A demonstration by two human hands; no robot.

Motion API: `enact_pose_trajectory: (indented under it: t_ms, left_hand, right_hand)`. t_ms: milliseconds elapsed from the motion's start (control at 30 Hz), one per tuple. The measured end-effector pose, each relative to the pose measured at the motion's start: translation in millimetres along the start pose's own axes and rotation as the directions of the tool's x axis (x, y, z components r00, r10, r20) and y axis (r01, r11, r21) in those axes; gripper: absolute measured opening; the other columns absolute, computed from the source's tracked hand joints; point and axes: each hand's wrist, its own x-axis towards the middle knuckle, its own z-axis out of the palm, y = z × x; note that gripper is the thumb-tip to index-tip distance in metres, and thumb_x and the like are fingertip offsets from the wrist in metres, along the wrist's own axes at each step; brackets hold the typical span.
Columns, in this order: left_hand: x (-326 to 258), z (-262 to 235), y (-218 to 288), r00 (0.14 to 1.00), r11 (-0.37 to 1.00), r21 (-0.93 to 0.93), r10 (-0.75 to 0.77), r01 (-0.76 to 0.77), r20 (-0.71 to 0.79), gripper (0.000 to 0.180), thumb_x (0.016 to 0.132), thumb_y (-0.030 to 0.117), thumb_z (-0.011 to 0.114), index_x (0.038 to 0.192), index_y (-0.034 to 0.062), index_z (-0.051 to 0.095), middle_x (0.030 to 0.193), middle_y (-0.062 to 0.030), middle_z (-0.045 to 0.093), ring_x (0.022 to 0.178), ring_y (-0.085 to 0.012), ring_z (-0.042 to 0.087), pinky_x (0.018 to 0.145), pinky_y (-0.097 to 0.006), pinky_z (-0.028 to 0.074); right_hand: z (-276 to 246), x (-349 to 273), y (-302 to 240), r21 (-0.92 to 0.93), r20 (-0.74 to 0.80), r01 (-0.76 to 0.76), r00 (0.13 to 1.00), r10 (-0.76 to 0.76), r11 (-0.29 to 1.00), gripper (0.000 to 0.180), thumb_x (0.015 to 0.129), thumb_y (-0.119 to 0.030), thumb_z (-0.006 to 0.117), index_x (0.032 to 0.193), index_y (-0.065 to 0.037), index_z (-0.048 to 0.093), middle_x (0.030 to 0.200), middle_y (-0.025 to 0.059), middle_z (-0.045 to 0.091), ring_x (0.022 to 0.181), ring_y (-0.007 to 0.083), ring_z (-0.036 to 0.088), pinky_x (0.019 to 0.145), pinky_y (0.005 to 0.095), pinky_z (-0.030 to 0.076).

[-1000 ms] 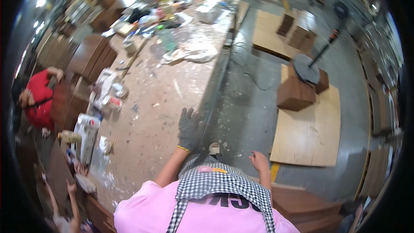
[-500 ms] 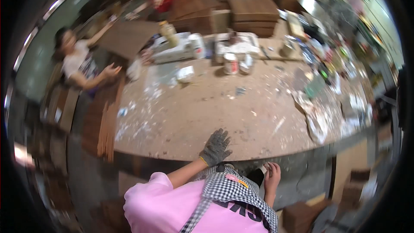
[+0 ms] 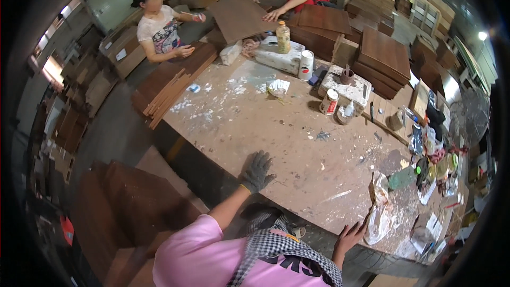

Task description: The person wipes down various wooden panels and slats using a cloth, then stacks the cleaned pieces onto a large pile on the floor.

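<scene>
My left hand (image 3: 257,172), in a dark grey knitted glove, lies on the near part of the worn brown worktable (image 3: 289,167), fingers spread and nothing under them that I can see. My bare right hand (image 3: 351,236) is at the table's front edge, fingers stretched out and holding nothing. Just beside its fingertips is a crumpled whitish sheet (image 3: 378,210), paper or plastic, I cannot tell which. A translucent green container (image 3: 402,178) lies beyond that sheet.
Across the table are a yellowish bottle (image 3: 283,38), a white canister (image 3: 306,65), a red-and-white can (image 3: 329,102) and stacked brown boards (image 3: 385,56). Two other people stand at the far side with a large brown panel (image 3: 237,17). More boards (image 3: 133,202) stand at my left.
The view has swung, so the table now slants down to the right. My right hand has come from below the table edge, fingers curled, up to the edge, fingers extended. My left hand stays flat.
</scene>
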Motion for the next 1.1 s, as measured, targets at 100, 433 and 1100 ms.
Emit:
enact_pose_trajectory:
  t_ms: [100,433,1100]
  left_hand:
    - [4,0,-3,1.0,0.999,-0.045,0.001,-0.002,-0.025,0.066,0.087,0.051,0.06,0.132,0.0031,0.052,0.146,-0.0191,0.042,0.141,-0.0396,0.03,0.118,-0.054,0.019]
    - [7,-18,0,0.991,0.995,-0.067,-0.067,0.075,0.117,0.068,0.091,0.055,0.053,0.133,0.001,0.057,0.148,-0.019,0.044,0.144,-0.0387,0.026,0.121,-0.053,0.012]
    - [2,26,-8,0.994,0.971,-0.237,-0.046,0.021,-0.1,0.064,0.092,0.05,0.057,0.131,-0.0005,0.051,0.147,-0.0213,0.042,0.14,-0.0433,0.031,0.118,-0.058,0.02]
  right_hand:
    - [9,-6,11,-0.147,0.083,0.022,0.996,-0.009,0.989,0.048,0.103,-0.033,0.044,0.14,-0.003,0.048,0.149,0.0237,0.039,0.137,0.0421,0.037,0.114,0.0543,0.026]
    - [12,-5,10,-0.196,0.109,-0.002,0.994,0.024,0.981,0.051,0.106,-0.038,0.034,0.14,-0.003,0.049,0.148,0.0195,0.042,0.138,0.0368,0.038,0.116,0.0509,0.024]
    - [4,-7,-1,-0.124,0.123,-0.082,0.988,0.097,0.989,0.047,0.101,-0.031,0.042,0.139,-0.003,0.052,0.146,0.0217,0.045,0.134,0.0406,0.041,0.115,0.0518,0.026]
